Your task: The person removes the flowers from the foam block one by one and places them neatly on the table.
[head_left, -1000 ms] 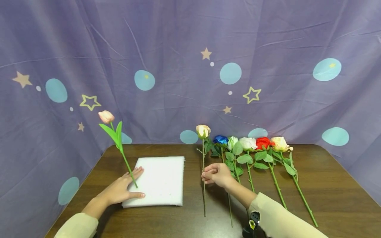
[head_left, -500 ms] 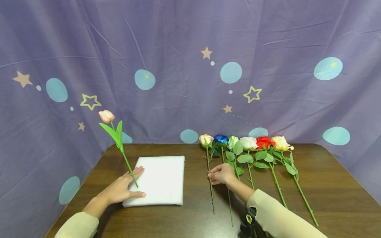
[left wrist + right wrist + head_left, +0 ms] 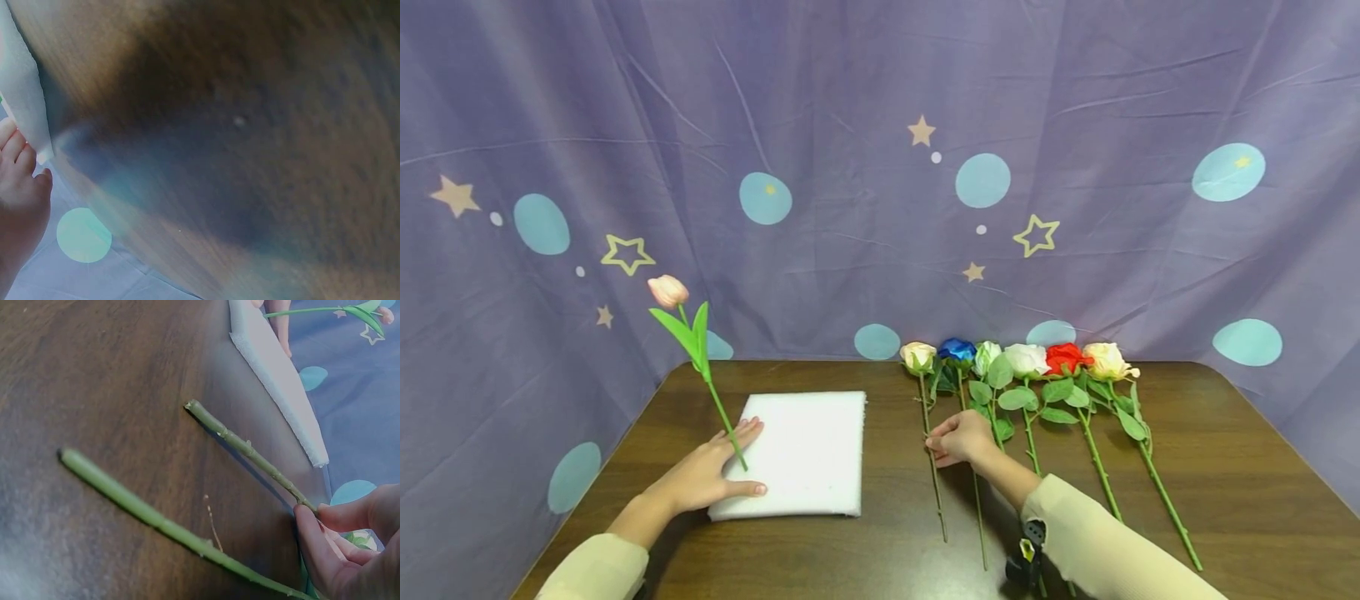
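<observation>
My left hand [image 3: 700, 477] rests on the left edge of a white foam block [image 3: 808, 454], fingers and thumb spread. Between thumb and fingers a pink tulip [image 3: 667, 292] stands in the foam, leaning left. My right hand [image 3: 964, 439] pinches the stem of a cream rose [image 3: 918, 357] between thumb and fingers. That rose lies at the left end of a row of roses. In the right wrist view, its stem end [image 3: 250, 450] is close to the table, with a shadow beside it. The left wrist view catches only part of my left hand [image 3: 22, 187] at the block's edge.
Right of the cream rose lie a blue rose [image 3: 957, 350], a pale green rose [image 3: 987, 358], a white rose [image 3: 1027, 360], a red rose [image 3: 1064, 358] and a peach rose [image 3: 1107, 362]. Behind the brown table [image 3: 880, 558] hangs a purple curtain [image 3: 850, 275].
My right hand has lowered the cream rose and brought it slightly right, beside the blue rose, then stayed nearly still. My left hand and the tulip have kept their place.
</observation>
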A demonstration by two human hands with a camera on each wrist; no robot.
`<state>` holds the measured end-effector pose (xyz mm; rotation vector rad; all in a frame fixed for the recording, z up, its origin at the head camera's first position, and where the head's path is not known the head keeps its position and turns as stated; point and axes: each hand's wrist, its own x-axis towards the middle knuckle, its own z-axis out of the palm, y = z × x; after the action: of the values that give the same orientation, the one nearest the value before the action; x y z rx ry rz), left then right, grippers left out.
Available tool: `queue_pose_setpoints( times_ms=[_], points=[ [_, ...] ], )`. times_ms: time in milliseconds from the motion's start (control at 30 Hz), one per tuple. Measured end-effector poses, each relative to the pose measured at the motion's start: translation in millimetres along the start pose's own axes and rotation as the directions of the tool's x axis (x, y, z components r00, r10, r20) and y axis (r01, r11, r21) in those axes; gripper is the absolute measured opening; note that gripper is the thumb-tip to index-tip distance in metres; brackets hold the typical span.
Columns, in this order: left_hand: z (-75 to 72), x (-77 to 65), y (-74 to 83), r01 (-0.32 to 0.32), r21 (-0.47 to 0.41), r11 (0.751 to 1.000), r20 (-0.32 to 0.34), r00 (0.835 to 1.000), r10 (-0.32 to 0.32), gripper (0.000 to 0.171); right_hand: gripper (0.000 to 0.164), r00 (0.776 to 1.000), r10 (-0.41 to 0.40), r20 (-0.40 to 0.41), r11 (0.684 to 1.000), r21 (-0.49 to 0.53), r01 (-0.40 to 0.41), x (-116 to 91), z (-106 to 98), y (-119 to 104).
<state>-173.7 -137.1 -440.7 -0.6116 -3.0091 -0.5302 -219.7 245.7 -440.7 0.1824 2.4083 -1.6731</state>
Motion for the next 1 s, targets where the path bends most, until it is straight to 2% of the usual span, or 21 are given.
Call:
queue_pose_setpoints(
  times_ms=[167,300,400,467,533,633,767,867,1000],
  points=[
    [-0.3,-1.5,-1.1,0.0,0.004,1.0,-0.002,1.0,0.0,0.095,0.007,1.0,-0.01,0.003,1.0,-0.027,0.01,-1,-1,-2],
    [1.9,-2.3,-2.4,0.011,-0.003,1.0,0.006,1.0,-0.011,0.096,0.007,0.995,-0.09,-0.032,0.989,-0.123,0.085,-2,-1,-4],
    [3.2,-2.5,-3.8,0.018,-0.004,1.0,0.007,1.0,-0.018,0.096,0.007,0.972,-0.215,-0.089,0.95,-0.251,0.187,-1,0,-9],
    [3.2,-2.5,-4.7,0.014,0.002,1.0,0.003,1.0,-0.014,0.096,0.007,0.943,-0.313,-0.113,0.905,-0.339,0.259,0,1,-14],
    [2.7,-2.4,-5.5,0.013,0.005,1.0,0.0,1.0,-0.013,0.096,0.008,0.917,-0.384,-0.112,0.869,-0.38,0.317,1,5,-21],
    [1.9,-2.5,-6.1,0.014,0.003,1.0,-0.002,1.0,-0.014,0.096,0.011,0.892,-0.447,-0.075,0.838,-0.386,0.387,2,15,-35],
    [1.6,-2.8,-5.8,0.02,-0.005,1.0,0.005,1.0,-0.02,0.096,0.015,0.876,-0.482,0.017,0.826,-0.325,0.461,2,39,-53],
    [1.5,-2.3,-4.3,0.019,-0.008,1.0,0.012,1.0,-0.019,0.097,0.016,0.851,-0.52,0.074,0.806,-0.286,0.518,2,59,-66],
    [1.4,0.0,-1.7,0.014,-0.011,1.0,0.028,0.999,-0.014,0.098,0.014,0.817,-0.568,0.103,0.784,-0.234,0.575,-1,86,-82]
  ],
)
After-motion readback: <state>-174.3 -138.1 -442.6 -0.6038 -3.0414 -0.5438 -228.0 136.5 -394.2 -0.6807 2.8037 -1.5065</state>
